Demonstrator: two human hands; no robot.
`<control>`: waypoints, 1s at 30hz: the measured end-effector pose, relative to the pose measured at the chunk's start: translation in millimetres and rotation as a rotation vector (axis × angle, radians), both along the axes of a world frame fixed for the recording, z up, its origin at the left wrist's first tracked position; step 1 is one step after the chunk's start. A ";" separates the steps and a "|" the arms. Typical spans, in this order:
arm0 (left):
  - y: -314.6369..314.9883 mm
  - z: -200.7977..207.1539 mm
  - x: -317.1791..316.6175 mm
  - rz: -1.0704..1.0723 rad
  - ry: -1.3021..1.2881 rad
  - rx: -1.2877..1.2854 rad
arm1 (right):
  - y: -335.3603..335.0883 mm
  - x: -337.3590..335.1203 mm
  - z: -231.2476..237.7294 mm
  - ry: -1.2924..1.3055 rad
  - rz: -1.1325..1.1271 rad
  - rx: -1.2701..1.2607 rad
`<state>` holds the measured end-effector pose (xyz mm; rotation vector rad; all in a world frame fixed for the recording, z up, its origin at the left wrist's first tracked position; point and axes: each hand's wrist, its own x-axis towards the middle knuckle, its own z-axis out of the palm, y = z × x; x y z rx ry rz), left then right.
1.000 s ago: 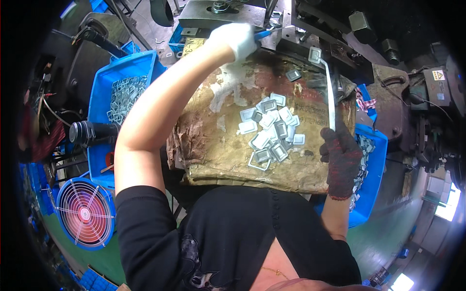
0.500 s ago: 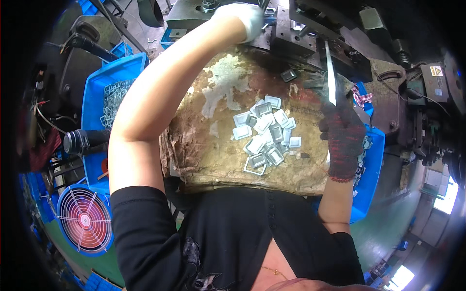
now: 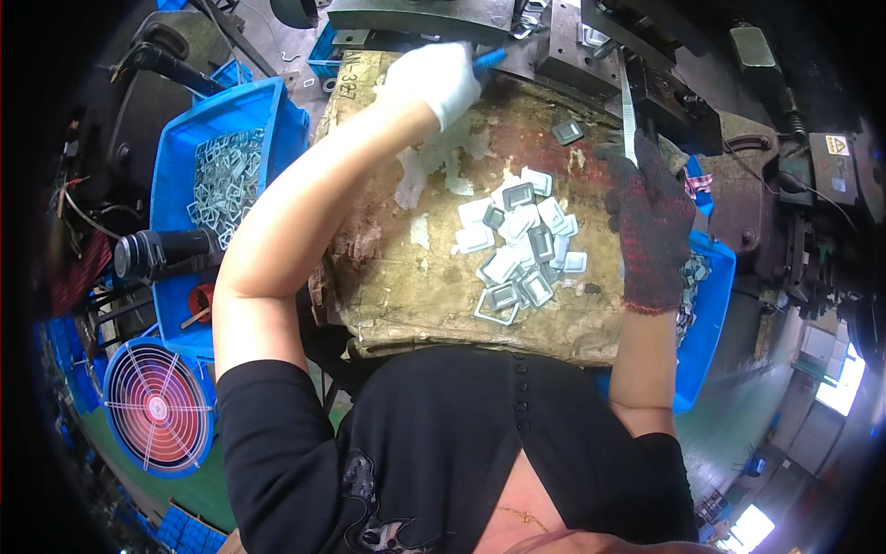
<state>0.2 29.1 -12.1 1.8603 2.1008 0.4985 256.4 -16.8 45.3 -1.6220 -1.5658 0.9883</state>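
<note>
My left hand (image 3: 427, 85), in a white glove, is closed round a blue stick-like tool (image 3: 490, 60) in front of the press die. Only the tool's blue end shows past the fingers. On the right, my right hand (image 3: 653, 231) wears a dark glove with red knit and grips long metal tweezers (image 3: 628, 115). The tweezers' tips point away from me, beside the die block (image 3: 581, 65). Between my hands lies a loose pile of small rectangular metal frames and trays (image 3: 521, 242). One darker tray (image 3: 568, 132) rests apart, nearer the die.
Worn brown cardboard (image 3: 406, 309) covers the work surface. At left stands a blue bin (image 3: 171, 166) of metal frames, beside a black cylinder (image 3: 138, 257) and a round fan (image 3: 157, 408). Another blue bin (image 3: 715, 323) with parts is at right. Machine parts (image 3: 425, 17) border the far edge.
My left hand has drawn back from the die, leftward and nearer to me, with the blue tool in it. My right hand keeps the tweezers beside the die block. The view has shifted slightly.
</note>
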 end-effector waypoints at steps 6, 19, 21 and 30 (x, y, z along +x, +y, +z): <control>-34.3 -2.1 10.1 -0.011 -0.058 -0.055 | -5.0 -5.1 5.2 -0.090 -0.014 0.068; -12.1 5.5 107.5 -0.407 0.149 0.201 | -54.1 46.5 20.1 -0.066 -0.241 -0.001; 2.5 -3.6 121.7 -0.371 0.228 0.186 | -61.2 52.5 15.1 -0.041 -0.264 0.009; -13.5 -9.3 91.3 -0.231 0.032 0.139 | -83.7 80.4 7.3 0.088 -0.216 0.015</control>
